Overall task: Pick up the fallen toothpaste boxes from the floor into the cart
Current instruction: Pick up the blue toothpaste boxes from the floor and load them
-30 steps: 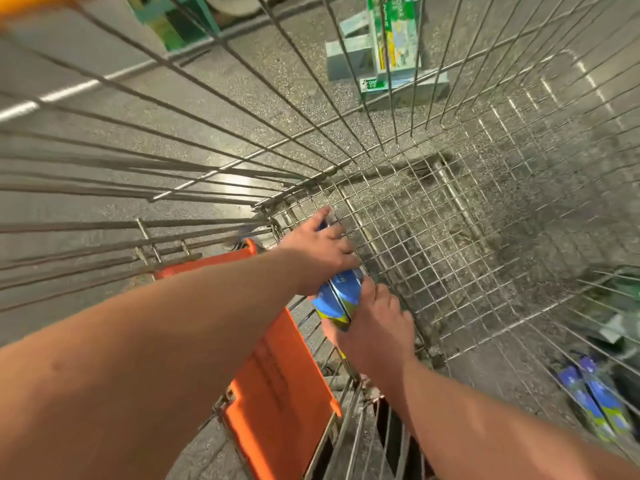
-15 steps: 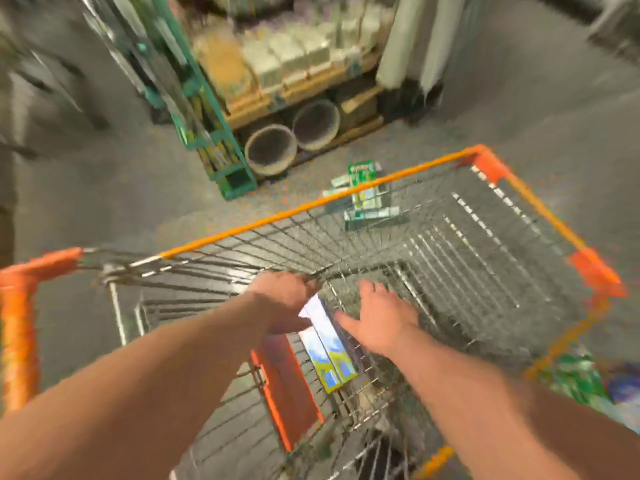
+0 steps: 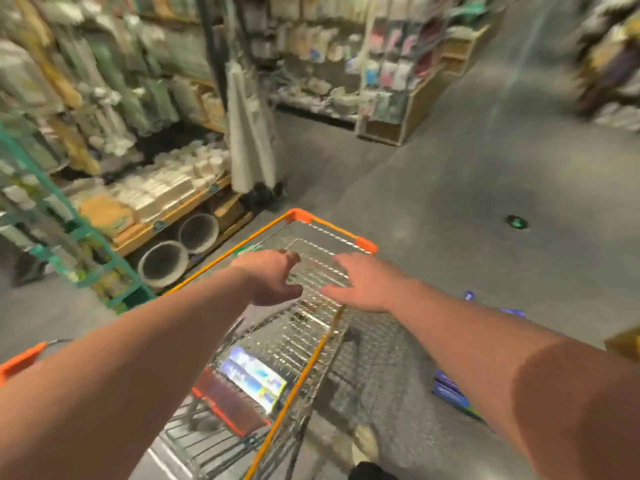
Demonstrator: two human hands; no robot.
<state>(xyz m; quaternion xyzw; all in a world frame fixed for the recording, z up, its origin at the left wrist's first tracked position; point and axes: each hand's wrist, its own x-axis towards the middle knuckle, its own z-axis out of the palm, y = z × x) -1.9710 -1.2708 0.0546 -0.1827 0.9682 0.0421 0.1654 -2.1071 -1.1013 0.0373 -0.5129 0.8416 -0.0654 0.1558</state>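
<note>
**Hands lifted clear, two boxes left in the cart**

Half a second ago both hands were low in the basket at the toothpaste boxes (image 3: 254, 377). Now the pair lies side by side on the wire bottom of the cart (image 3: 366, 244), beside the orange flap (image 3: 228, 403). The left hand (image 3: 268, 277) and right hand (image 3: 360, 282) hover above the basket, fingers loosely spread, holding nothing. More blue boxes (image 3: 450, 393) lie on the floor (image 3: 450, 202) right of the cart, partly hidden by the right forearm. Blurred shelves (image 3: 156, 192) and two round pots (image 3: 162, 263) stand to the left.

Dim warm indoor light, heavy motion blur, edges bowed by wide-angle distortion.
</note>
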